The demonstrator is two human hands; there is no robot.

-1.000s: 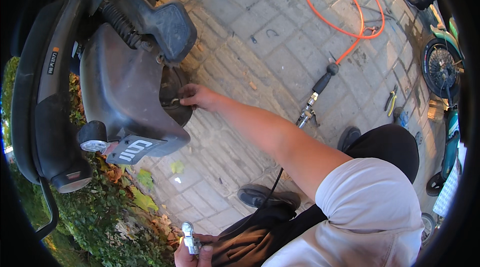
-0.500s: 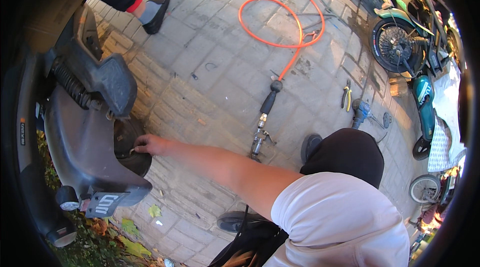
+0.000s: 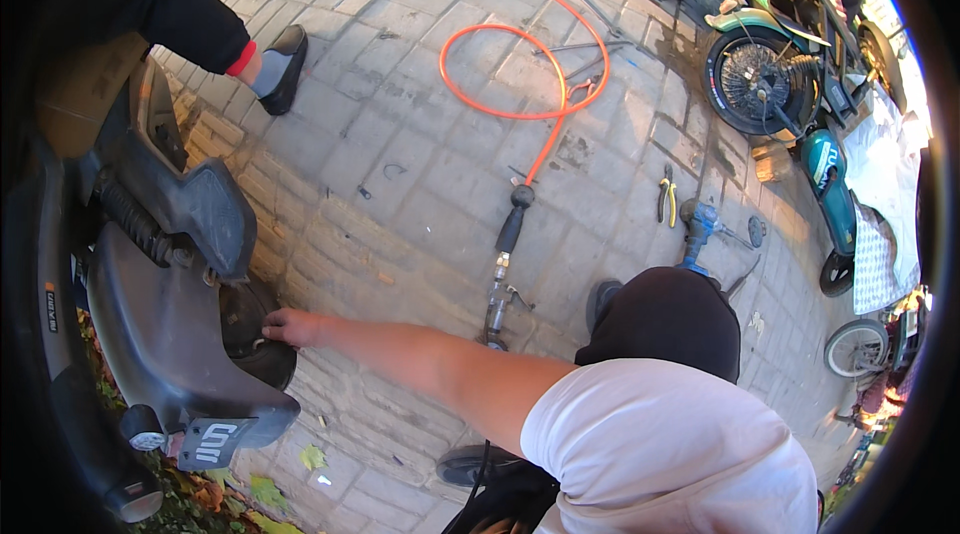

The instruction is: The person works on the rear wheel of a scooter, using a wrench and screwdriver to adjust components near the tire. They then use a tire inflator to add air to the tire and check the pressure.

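My right hand (image 3: pixel 291 327) reaches out to the left on a bare arm from a white short sleeve. Its fingers are bent and pinched together against the dark wheel (image 3: pixel 243 317) of a scooter. What lies between the fingertips is too small to make out. Above the wheel hangs the scooter's grey-brown rear fender (image 3: pixel 165 319), with a plate at its lower end. A black coil-spring shock absorber (image 3: pixel 132 221) sits higher up beside it. My left hand is out of the picture.
An orange air hose (image 3: pixel 478 29) loops on the paving and ends in a metal-tipped inflator (image 3: pixel 497 299). Pliers (image 3: pixel 667 198) and a blue power tool (image 3: pixel 702 224) lie to the right. Another person's foot (image 3: pixel 285 72) rests at upper left. A motorbike (image 3: pixel 760 79) stands at upper right.
The view has shifted, so the hose, tools and motorbike sit farther left in the picture. My right hand stays at the wheel, its fingers still bent.
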